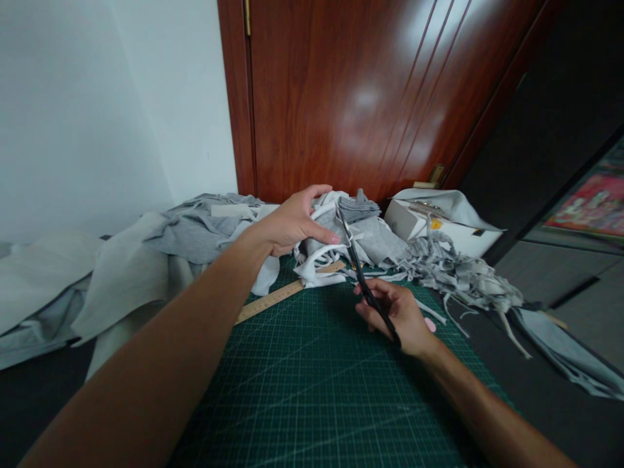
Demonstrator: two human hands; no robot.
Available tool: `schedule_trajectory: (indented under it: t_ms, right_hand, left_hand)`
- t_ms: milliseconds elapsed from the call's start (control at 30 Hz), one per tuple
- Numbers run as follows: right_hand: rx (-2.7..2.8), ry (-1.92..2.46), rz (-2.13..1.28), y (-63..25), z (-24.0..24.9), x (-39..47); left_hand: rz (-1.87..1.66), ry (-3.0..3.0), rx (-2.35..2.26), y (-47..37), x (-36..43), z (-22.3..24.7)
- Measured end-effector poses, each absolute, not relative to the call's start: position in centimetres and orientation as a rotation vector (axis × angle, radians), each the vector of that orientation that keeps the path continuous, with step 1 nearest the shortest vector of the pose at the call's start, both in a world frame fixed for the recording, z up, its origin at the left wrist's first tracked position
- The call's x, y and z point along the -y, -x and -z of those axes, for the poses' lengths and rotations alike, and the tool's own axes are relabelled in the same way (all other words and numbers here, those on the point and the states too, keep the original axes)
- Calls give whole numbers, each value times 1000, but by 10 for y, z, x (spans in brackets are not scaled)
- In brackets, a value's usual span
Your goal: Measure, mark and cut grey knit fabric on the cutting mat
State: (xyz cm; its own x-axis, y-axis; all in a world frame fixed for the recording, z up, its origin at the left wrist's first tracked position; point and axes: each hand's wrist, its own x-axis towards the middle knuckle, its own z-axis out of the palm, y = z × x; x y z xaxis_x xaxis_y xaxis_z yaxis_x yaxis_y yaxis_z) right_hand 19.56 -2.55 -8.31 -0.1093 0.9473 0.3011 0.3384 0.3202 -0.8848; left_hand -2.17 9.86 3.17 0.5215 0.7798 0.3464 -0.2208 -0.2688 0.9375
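My left hand (297, 224) is closed on a bunched piece of white-grey fabric (319, 263), thumb on the near side and fingers over the top. A pair of black-handled scissors (358, 266) is held in my right hand (392, 312), its blades pointing up and away at the right side of that fabric. Whether the blades touch the cloth I cannot tell. Under and beside the fabric lies a wooden ruler (270, 300) on a green cutting mat (316, 383). Just behind the scissor tips is a folded dark grey cloth (359, 207).
Grey and pale cloth (195, 227) is heaped on the left. To the right are a white box (439, 224) and a tangle of fabric strips (468, 273). A wooden door (331, 97) stands behind, with a dark cabinet (575, 273) at far right.
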Motion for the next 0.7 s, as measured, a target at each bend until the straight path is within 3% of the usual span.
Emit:
schedule_trajectory:
  t_ms: [700]
  right_hand:
    - [1698,1222,-786,-198,86,23]
  left_hand:
    - [-1032,-1723,-479,29,-96,-41]
